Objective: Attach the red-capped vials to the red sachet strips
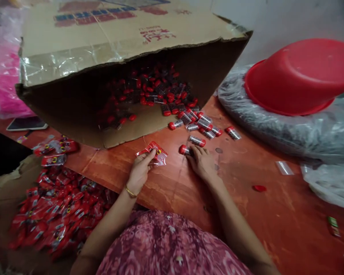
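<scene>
My left hand (pixel 139 171) is closed on a small clear packet with red print (pixel 154 151), held just above the red-brown table (pixel 275 214). My right hand (pixel 202 162) rests on the table with its fingers closed round a small red-capped vial (pixel 184 149). Several more red-capped vials (pixel 202 124) lie loose just beyond my right hand, spilling from a big cardboard box (pixel 74 49) tipped on its side. The box's dark inside holds many more vials (pixel 151 89).
At lower left a cardboard box holds a heap of filled red packets (pixel 57 206). A red plastic basin (pixel 301 76) sits upside down on a plastic-wrapped bundle (pixel 289 130) at right. A loose red cap (pixel 259 188) and an empty clear packet (pixel 284 168) lie on the table. Pink bags (pixel 2 76) sit far left.
</scene>
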Motion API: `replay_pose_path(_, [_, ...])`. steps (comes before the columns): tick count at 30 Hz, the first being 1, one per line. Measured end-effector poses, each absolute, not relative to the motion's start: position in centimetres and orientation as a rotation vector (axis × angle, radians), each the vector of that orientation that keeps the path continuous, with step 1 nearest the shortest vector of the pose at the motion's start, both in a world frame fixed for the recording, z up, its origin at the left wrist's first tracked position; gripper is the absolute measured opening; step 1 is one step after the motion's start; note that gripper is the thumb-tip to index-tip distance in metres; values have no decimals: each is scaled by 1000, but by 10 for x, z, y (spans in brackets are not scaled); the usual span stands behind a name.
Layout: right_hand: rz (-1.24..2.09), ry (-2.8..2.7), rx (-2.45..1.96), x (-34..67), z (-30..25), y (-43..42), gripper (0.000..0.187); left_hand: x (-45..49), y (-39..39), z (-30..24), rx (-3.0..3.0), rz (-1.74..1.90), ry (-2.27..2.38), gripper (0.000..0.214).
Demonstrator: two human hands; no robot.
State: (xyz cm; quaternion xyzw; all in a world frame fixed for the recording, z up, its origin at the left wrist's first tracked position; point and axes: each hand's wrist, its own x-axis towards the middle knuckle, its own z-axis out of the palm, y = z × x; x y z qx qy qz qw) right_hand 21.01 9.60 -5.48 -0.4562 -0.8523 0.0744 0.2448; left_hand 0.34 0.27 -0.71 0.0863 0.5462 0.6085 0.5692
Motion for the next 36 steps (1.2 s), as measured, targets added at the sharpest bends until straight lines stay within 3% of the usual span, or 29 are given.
replay_pose_path(3, [343, -2305, -1219, 211, -57, 89, 35, 1, 3, -9, 131, 1426, 1233, 35])
replay_pose_path(8, [1091, -1934, -1130, 190, -33, 45, 37, 1, 2, -13, 121, 1397, 1231, 34])
replay_pose_path(11, [1355, -1851, -1054, 179, -17, 29, 35, 1, 1, -12, 149, 1363, 1245, 35])
replay_pose_path(28, [1689, -1591, -1163, 164, -19, 25, 40, 12, -2, 3, 367, 1356, 1231, 41])
replay_pose_path(36, [1481, -1552, -1133, 152, -28, 22, 37, 32, -6, -9, 255, 1560, 1189, 38])
